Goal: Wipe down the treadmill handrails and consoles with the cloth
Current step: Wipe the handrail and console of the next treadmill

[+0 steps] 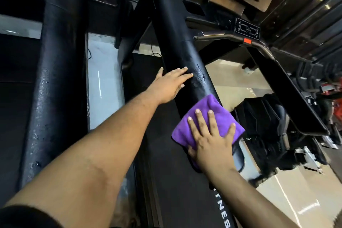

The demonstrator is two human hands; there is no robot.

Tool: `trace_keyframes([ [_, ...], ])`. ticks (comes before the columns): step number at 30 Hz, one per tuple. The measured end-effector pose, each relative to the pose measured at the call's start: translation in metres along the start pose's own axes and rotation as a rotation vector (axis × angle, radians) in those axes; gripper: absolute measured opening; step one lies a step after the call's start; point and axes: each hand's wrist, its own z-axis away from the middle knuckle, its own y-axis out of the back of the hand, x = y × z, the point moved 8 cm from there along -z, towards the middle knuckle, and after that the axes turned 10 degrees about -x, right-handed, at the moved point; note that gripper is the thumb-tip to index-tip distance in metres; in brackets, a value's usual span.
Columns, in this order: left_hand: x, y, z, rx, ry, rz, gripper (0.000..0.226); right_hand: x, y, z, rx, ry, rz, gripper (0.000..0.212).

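A thick black padded handrail runs from the top centre down toward me. A folded purple cloth lies draped over it near its lower end. My right hand presses flat on the cloth with fingers spread and straight. My left hand rests on the handrail farther up, fingers straight, just beside a scuffed, worn patch in the padding. The console's control panel with a red button sits at the upper right.
A second black handrail of a neighbouring machine stands at the left. The treadmill belt lies below between them. At the right are a dark side rail, a black machine base and tan floor.
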Motion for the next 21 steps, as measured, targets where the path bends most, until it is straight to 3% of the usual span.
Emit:
trace_keyframes([
  [2, 0.001, -0.001, -0.003, 0.007, 0.015, 0.035, 0.051, 0.009, -0.002, 0.001, -0.014, -0.037, -0.068, 0.092],
  [8, -0.004, 0.004, -0.008, -0.007, 0.034, 0.118, 0.047, 0.022, 0.047, -0.104, -0.07, -0.116, -0.211, 0.094],
  [16, -0.004, 0.005, -0.008, 0.027, 0.048, 0.144, 0.044, 0.037, 0.015, -0.013, -0.071, -0.095, -0.184, 0.09],
  [21, -0.006, 0.016, -0.013, 0.026, 0.055, 0.091, 0.044, 0.04, 0.042, -0.095, -0.044, -0.09, -0.299, 0.096],
])
